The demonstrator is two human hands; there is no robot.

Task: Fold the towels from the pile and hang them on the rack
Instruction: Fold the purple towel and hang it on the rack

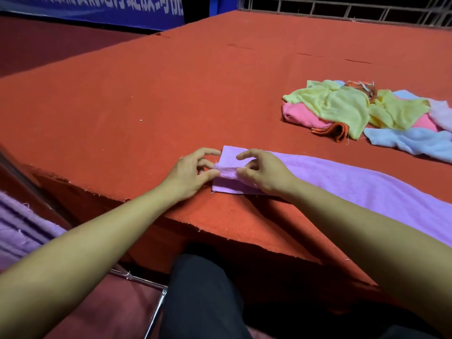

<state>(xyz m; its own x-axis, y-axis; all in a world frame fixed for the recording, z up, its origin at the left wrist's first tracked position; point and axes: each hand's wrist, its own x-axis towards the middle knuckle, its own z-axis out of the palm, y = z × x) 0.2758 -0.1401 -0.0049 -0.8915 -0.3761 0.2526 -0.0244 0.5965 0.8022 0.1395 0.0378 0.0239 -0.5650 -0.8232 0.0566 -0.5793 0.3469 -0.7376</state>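
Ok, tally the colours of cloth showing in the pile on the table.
Cloths overlap in the pile, so separate towels cannot be counted; colours can.
Yellow: 1
Pink: 1
Orange: 1
Light blue: 1
Pale lilac: 1
Total: 5 colours

Pretty even indoor light from overhead, colours saturated, no real glare. Soft shadows sit under the forearms and below the red surface (171,94) edge around 6 o'clock. Wide-angle bending at the edges, corners slightly soft.
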